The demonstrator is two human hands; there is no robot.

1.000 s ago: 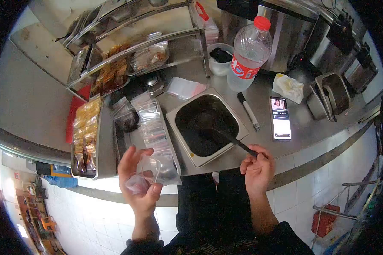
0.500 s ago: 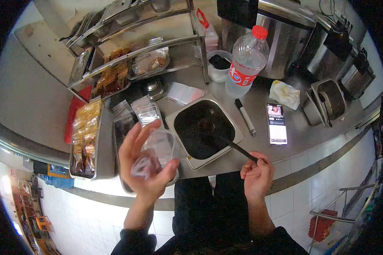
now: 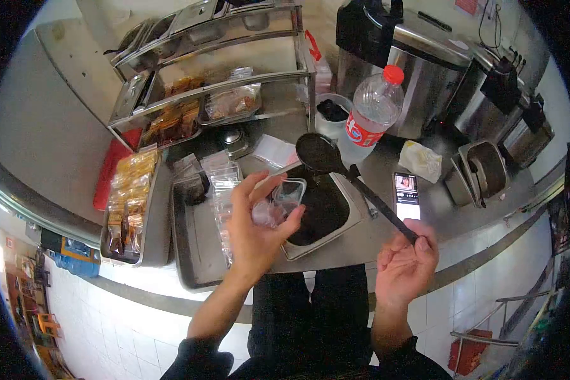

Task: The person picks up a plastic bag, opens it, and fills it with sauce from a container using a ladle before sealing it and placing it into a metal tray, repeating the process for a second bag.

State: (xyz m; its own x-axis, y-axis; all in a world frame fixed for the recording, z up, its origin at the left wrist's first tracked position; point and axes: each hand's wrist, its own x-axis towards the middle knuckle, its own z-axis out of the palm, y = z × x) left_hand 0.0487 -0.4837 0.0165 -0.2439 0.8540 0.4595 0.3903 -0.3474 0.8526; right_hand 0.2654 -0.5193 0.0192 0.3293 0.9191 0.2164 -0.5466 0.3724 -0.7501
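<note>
My left hand (image 3: 256, 231) is closed round a clear plastic bag (image 3: 290, 193), its squarish mouth spread between thumb and fingers. In my right hand (image 3: 408, 259) is the handle of a black ladle (image 3: 381, 204). The ladle's bowl, dark inside, is raised above the far side of a square steel pan (image 3: 342, 233). Dark contents (image 3: 320, 212) lie in the pan, and the bag is over its left edge. Beside my left hand, small zip bags (image 3: 221, 171) lie in a steel tray (image 3: 199, 256).
At far left a long tray holds filled bags (image 3: 133, 190). Behind it stands a metal rack (image 3: 278, 77) with pans. A red-capped bottle (image 3: 367, 120), a phone (image 3: 406, 196), a crumpled cloth (image 3: 420, 161) and steel containers (image 3: 481, 168) stand or lie to the right.
The ladle has come up out of the pan, with my right hand higher and further right. My left hand has moved right with the bag, over the pan's edge.
</note>
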